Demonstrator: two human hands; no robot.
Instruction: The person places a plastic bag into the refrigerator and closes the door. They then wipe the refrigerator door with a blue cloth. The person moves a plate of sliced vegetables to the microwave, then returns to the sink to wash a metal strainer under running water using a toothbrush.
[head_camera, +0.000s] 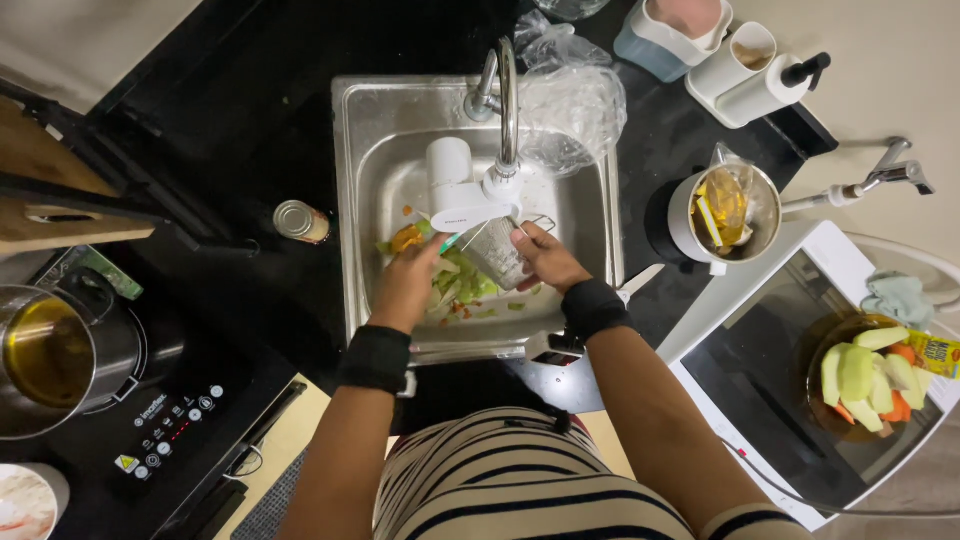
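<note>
Over the steel sink (365, 120) my right hand (548, 260) grips a metal box grater (494, 252), held tilted under the tap (505, 100) with its white filter (452, 180). My left hand (405, 285) is beside the grater, fingers closed around something small with a green tip; I cannot tell what. Green and orange vegetable scraps (462, 288) lie in the sink basin under both hands. Both wrists wear black bands.
A pot of oil (45, 350) sits on an induction hob (170, 425) at left, a small tin (300, 221) by the sink. At right: a bowl of cut vegetables (875, 375) on a white appliance, a metal pot (728, 210), and a plastic bag (570, 100).
</note>
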